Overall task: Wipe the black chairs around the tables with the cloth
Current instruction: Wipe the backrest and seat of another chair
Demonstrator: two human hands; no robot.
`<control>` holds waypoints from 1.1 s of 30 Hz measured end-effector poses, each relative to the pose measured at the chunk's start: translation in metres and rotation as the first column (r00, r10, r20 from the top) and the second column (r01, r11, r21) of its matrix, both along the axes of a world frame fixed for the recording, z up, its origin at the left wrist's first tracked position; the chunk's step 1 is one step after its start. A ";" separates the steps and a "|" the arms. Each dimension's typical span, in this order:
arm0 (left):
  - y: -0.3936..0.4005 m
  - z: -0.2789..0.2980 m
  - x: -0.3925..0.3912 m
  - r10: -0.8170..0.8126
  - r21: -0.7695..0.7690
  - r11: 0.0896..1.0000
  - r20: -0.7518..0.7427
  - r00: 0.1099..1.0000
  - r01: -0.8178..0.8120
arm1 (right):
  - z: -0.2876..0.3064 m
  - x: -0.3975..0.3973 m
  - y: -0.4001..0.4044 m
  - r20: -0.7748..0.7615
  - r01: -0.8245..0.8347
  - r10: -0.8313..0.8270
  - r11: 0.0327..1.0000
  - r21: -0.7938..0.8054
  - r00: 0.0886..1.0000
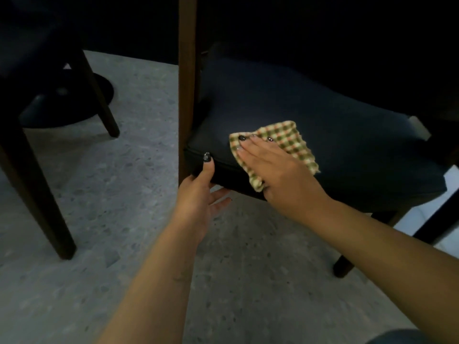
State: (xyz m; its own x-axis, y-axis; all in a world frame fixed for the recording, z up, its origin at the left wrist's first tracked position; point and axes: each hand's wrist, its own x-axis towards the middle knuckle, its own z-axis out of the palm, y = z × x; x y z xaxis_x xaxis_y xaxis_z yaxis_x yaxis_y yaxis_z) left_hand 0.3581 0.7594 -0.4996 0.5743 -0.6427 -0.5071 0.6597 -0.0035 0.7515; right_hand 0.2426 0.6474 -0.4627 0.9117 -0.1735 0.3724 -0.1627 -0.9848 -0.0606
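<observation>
A black padded chair seat [310, 112] fills the middle right of the view. A green, cream and red checked cloth [295, 140] lies flat on its near left part. My right hand [280, 170] presses down on the cloth with fingers spread flat. My left hand [198, 192] grips the seat's near left corner, thumb on the front edge and fingers underneath. A brown wooden upright [187, 83] of the chair frame rises right beside that corner.
A second dark chair [37, 120] with brown wooden legs stands at the left. A round black table base [99, 95] sits on the grey speckled floor [136, 219] behind it. Another chair leg [344, 266] touches the floor at the lower right.
</observation>
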 end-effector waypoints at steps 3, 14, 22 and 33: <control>-0.002 -0.003 0.004 0.007 -0.006 1.000 0.002 1.000 -0.007 | 0.020 0.037 -0.001 0.171 0.198 -0.354 0.793 0.575 0.920; -0.011 -0.017 -0.001 0.092 0.001 0.996 0.024 0.995 -0.092 | 0.091 0.191 0.022 0.237 -0.059 -0.679 0.274 0.960 0.695; -0.015 -0.017 -0.006 0.095 -0.006 0.995 0.067 0.993 -0.095 | 0.063 0.144 0.029 0.272 -0.029 -0.392 0.525 0.850 0.879; -0.009 -0.012 -0.008 0.044 -0.045 0.998 0.011 0.999 -0.043 | 0.070 0.172 0.013 -0.513 -0.325 -0.058 0.712 -0.623 0.857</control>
